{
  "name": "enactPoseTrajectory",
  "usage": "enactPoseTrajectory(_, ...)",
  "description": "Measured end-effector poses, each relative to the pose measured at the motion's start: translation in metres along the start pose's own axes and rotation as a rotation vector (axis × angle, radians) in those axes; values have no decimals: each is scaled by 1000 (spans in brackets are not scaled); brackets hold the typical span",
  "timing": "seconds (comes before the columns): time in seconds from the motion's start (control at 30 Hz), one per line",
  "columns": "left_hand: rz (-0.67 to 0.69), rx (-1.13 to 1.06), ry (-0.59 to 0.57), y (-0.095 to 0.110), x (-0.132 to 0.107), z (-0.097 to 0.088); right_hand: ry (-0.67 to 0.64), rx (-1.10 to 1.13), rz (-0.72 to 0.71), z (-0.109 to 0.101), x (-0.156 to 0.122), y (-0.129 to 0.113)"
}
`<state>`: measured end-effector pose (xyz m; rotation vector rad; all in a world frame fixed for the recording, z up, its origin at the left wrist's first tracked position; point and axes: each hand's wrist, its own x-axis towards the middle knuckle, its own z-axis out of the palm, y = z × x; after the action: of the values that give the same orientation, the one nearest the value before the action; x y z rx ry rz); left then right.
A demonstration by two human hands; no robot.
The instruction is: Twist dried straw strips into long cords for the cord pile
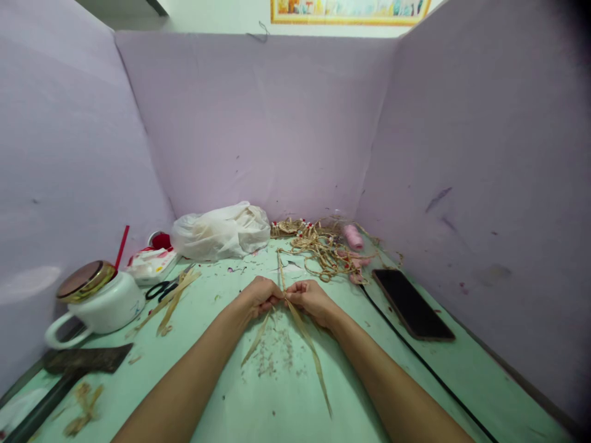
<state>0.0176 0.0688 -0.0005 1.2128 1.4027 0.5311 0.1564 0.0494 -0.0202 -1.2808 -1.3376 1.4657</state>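
Observation:
My left hand (264, 295) and my right hand (310, 299) meet at the middle of the table, fingers pinched together. Between them they grip a thin braid of straw-coloured plant fibre (281, 271), whose finished length runs away from me over the tabletop. Two flat loose strands hang toward me from the fingers: a long strand (311, 351) below my right hand and a shorter strand (257, 340) below my left. My fingertips cover the point where strands and braid join.
A braided-cord heap (325, 249), pink thread spool (353, 237) and white plastic bag (221, 232) lie at the back. Left are black-handled scissors (161, 289), fibre strips (178, 301), a lidded white mug (115, 304) and a hammer (87, 360). Right are a phone (413, 304) and black cable (415, 354).

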Motion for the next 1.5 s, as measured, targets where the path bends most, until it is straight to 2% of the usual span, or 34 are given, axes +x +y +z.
enactPoseTrajectory(0.13, 32, -14, -31, -1, -1, 1, 52, -84, -36, 2, 4, 3)
enactPoseTrajectory(0.3, 7, -31, 44, 2, -3, 6, 169, -331, -119, -1, 8, 6)
enactPoseTrajectory(0.43, -11, -4, 98, 5, -7, 13, 242, -559, -74, -5, 4, 0)
enactPoseTrajectory(0.57, -40, -34, 146, 5, -7, 16, 191, -655, -44, 1, -7, -9)
enactPoseTrajectory(0.63, -69, -68, 111, 3, -6, 13, 177, -673, -64, 7, -13, -13)
enactPoseTrajectory(0.7, -83, -116, 20, 2, -4, 8, 176, -689, -82, 12, -17, -14)
enactPoseTrajectory(0.8, -22, -156, -66, -2, -1, 2, 158, -706, -116, 16, -18, -13)
enactPoseTrajectory(0.97, 112, -81, -66, -10, 3, -1, -5, -604, -146, 1, -9, -7)
enactPoseTrajectory(1.03, 117, -48, -69, -11, 3, 0, 77, -567, -175, -8, -4, -6)
enactPoseTrajectory(1.1, 111, -34, -69, -10, 2, 0, 228, -586, -269, -14, 1, -4)
enactPoseTrajectory(1.13, 112, -34, -71, -10, 1, 1, 264, -616, -325, -15, 2, -3)
enactPoseTrajectory(1.2, 117, -51, -71, -8, -1, 2, 236, -692, -398, -15, 4, -1)
enactPoseTrajectory(1.3, 109, -56, -55, -6, -3, 3, 193, -793, -399, -8, 2, 3)
enactPoseTrajectory(1.5, 110, -61, -31, -8, 1, 3, 310, -961, -425, 5, -1, 4)
